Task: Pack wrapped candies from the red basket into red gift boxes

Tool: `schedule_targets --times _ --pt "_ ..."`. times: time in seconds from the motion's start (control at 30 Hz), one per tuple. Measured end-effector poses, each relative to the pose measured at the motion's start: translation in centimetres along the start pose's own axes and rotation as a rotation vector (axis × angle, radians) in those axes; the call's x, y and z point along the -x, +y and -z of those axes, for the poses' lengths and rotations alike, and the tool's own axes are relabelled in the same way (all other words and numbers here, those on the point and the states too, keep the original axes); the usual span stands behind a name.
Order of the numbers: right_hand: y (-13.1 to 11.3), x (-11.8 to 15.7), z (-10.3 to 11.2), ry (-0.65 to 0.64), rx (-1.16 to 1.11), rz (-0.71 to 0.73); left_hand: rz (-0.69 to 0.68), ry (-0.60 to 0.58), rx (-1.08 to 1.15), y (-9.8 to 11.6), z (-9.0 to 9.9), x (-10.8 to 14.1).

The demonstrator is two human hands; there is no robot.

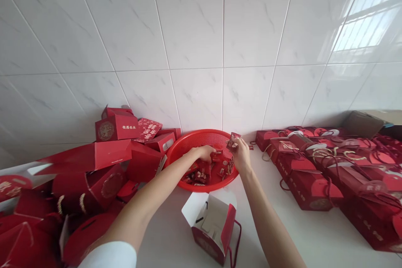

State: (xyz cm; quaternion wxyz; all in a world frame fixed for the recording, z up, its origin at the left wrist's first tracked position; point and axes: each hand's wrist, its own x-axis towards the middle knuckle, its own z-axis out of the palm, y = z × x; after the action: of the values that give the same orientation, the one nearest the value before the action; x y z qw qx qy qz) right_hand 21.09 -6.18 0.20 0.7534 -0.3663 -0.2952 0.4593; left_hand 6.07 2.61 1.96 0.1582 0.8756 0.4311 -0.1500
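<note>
my left hand (204, 153) is down inside the red basket (188, 139), its fingers curled among the small packets (201, 175); from my view the fingertips are partly hidden, so i cannot tell whether they pinch one or only touch it. my right hand (241, 153) is at the basket's right rim, thumb and fingers pinching a red packet (233, 140) with pale print on it. the basket has a mesh wall and sits on the white desk (163, 234), near the tiled wall (197, 29), with the small packets lying loose in its bottom.

just in front of the basket, between my two forearms, i see an open box (209, 245), red outside and pale inside, its flaps standing apart and a dark red cord (240, 234) hanging down its right side. to my left, a heap of red boxes (113, 155) lies jumbled, some tilted, some on their sides. to my right, closed red boxes (309, 184) with cord handles are packed close together in rows, well apart from the open box. beyond them, at the far right, i make out a brown carton (364, 125).
</note>
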Motion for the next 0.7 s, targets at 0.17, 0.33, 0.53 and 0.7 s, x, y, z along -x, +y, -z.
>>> schedule_targets --times 0.17,0.33,0.53,0.7 --pt "0.0 -0.1 0.1 0.024 -0.032 -0.014 0.069 -0.036 -0.107 1.3 -1.3 -2.2" --pt "-0.1 0.1 -0.1 0.018 -0.078 -0.058 0.023 -0.041 0.035 0.3 -1.3 -1.9" --pt "-0.4 0.3 -0.3 -0.060 -0.052 -0.113 -0.010 0.117 0.737 -1.6 1.4 2.3" --pt "-0.3 0.2 -0.3 -0.088 -0.012 -0.144 -0.194 0.246 0.972 -2.3 2.2 4.1"
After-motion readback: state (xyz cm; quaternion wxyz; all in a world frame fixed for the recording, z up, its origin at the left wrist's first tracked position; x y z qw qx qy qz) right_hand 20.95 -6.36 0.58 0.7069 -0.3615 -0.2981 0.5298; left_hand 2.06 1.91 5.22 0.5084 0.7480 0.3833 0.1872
